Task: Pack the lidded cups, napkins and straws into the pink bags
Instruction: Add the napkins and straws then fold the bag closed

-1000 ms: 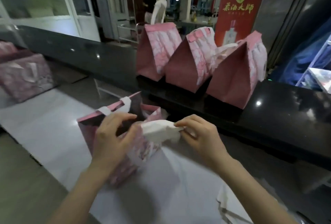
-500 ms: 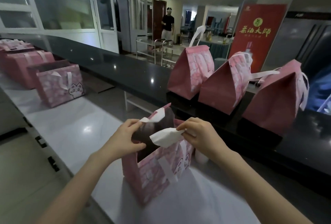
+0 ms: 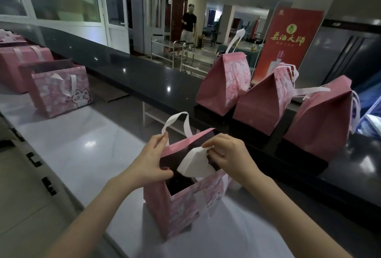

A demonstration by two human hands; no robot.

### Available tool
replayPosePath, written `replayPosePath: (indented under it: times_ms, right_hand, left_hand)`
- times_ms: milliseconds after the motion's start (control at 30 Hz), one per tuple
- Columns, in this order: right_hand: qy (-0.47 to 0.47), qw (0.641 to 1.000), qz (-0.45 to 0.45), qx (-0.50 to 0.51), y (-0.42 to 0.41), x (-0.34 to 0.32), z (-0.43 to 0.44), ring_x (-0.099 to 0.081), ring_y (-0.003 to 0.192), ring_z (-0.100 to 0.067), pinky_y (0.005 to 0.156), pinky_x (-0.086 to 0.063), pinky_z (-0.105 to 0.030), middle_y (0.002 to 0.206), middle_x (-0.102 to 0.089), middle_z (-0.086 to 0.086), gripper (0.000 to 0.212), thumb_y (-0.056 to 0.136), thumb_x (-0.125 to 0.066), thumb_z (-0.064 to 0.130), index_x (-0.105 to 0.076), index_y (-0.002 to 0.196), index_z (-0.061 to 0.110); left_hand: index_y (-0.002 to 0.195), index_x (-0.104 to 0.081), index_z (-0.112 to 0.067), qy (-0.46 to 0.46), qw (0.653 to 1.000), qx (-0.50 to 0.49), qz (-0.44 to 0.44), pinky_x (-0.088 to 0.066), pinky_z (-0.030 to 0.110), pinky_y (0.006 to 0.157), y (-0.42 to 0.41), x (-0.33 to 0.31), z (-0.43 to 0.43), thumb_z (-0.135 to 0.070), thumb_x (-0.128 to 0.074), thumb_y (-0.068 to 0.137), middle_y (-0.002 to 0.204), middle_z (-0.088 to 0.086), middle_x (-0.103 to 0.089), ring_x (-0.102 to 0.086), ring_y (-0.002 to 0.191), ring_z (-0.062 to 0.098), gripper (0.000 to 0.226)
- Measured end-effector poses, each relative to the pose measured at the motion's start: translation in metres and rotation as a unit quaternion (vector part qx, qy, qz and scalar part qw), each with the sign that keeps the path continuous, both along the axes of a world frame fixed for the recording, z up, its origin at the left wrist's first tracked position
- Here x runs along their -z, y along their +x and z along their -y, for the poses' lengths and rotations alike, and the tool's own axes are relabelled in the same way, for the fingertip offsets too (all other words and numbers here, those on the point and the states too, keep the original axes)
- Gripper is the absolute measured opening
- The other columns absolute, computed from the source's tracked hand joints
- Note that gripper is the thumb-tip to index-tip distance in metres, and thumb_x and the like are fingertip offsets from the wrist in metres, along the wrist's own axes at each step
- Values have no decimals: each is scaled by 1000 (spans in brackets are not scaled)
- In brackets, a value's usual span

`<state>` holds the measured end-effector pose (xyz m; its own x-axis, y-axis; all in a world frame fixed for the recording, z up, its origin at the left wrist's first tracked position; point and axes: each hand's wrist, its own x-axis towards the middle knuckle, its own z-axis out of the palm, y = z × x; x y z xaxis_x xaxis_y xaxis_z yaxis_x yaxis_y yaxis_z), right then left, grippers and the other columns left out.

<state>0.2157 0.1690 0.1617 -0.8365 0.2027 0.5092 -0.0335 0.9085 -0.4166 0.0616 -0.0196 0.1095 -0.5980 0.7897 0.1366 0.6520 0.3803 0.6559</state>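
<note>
An open pink bag [image 3: 185, 208] with white ribbon handles stands on the white counter in front of me. My left hand [image 3: 152, 160] pinches the bag's left rim near a handle and holds the mouth apart. My right hand [image 3: 228, 156] grips a folded white napkin [image 3: 194, 165], which hangs over the bag's opening. The inside of the bag is dark and I cannot see its contents. No cups or straws are visible.
Three closed pink bags [image 3: 224, 84] [image 3: 266, 101] [image 3: 323, 121] stand on the raised black counter [image 3: 144, 78] behind. More pink bags [image 3: 61, 90] sit at the far left on the white counter [image 3: 82, 144]. A person stands in the doorway [image 3: 188, 28]. A red banner [image 3: 288, 43] is at the back right.
The view has tilted up and shifted. The bag stands more upright, its far handle has risen, and my right hand has brought the napkin over the opening.
</note>
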Motion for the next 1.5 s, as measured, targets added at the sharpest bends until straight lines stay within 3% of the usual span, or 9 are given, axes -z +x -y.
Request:
replayPosePath:
  times_ms: [267, 467, 633, 767, 933, 1067, 1167, 1267, 1500]
  right_hand:
    - [-42, 995, -82, 43, 18, 18, 12, -63, 90, -12, 81, -50, -23, 95, -67, 2, 21, 79, -68, -4, -73, 94, 11]
    - [4, 995, 102, 19, 16, 50, 18, -58, 96, -8, 87, -50, -28, 105, -66, 6, 17, 88, -65, 14, -72, 103, 18]
    - [72, 966, 248, 35, 3, 52, 9, -45, 123, -15, 101, -41, -32, 134, -52, 6, 41, 91, -58, 35, -56, 131, 26]
    - [69, 978, 196, 26, 12, 51, 7, -40, 128, -7, 104, -37, -27, 140, -46, 13, 45, 92, -52, 50, -51, 133, 34]
    - [68, 985, 160, 1, 35, 57, 7, -37, 124, 4, 108, -26, -23, 131, -51, 21, 48, 87, -38, 68, -58, 122, 41]
    - [130, 986, 99, 37, 42, 60, 5, -55, 109, -10, 113, -30, -45, 105, -65, 11, 15, 86, -68, 33, -72, 100, 30]
    - [140, 984, 67, 90, 40, 57, 5, -61, 98, -18, 111, -31, -48, 93, -67, 5, 10, 80, -75, 20, -75, 90, 23]
    - [148, 980, 60, 120, 45, 55, -2, -61, 103, -19, 110, -28, -50, 95, -68, 5, 12, 78, -78, 17, -74, 88, 22]
    - [102, 980, 75, 156, 68, 63, -13, -58, 116, -19, 110, -31, -53, 113, -69, 4, 23, 80, -75, 13, -74, 102, 22]
  left_hand:
    - [155, 3, -24, 20, 998, 17, -58, -49, 30, 92, 10, -3, 3, -34, -62, 62, 140, -27, -7, -24, 129, 10, 114]
    - [155, 5, -22, 10, 997, 21, -74, -52, 30, 86, 10, -1, 0, -21, -72, 69, 142, -21, -9, -27, 126, 13, 116]
    - [154, 7, -31, 10, 997, 31, -73, -49, 25, 91, 6, 0, 2, -18, -70, 68, 143, -27, -7, -18, 130, 10, 116]
    - [153, -3, -38, 8, 993, -4, -120, -35, 40, 110, 5, 2, 3, -21, -68, 72, 151, -23, -6, -9, 137, 10, 105]
    - [150, -12, -46, 49, 992, -36, -110, -21, 40, 115, 7, 13, 9, -36, -66, 84, 156, -17, -15, -9, 138, 6, 86]
    - [147, -32, -40, 81, 992, -51, -80, -24, 36, 114, 9, 16, 16, -48, -67, 83, 150, -13, -28, -19, 138, 11, 73]
    - [141, -42, -42, 95, 992, -39, -73, -27, 29, 110, 15, 13, 23, -66, -57, 72, 143, -15, -34, -27, 133, 8, 74]
    - [137, -47, -42, 92, 992, -19, -82, -32, 29, 107, 23, 15, 29, -70, -53, 67, 138, -15, -35, -33, 128, 7, 75]
    - [122, -63, -33, 160, 984, -24, -80, -37, 35, 104, 46, 17, 25, -49, -71, 68, 133, -7, -42, -39, 123, 11, 57]
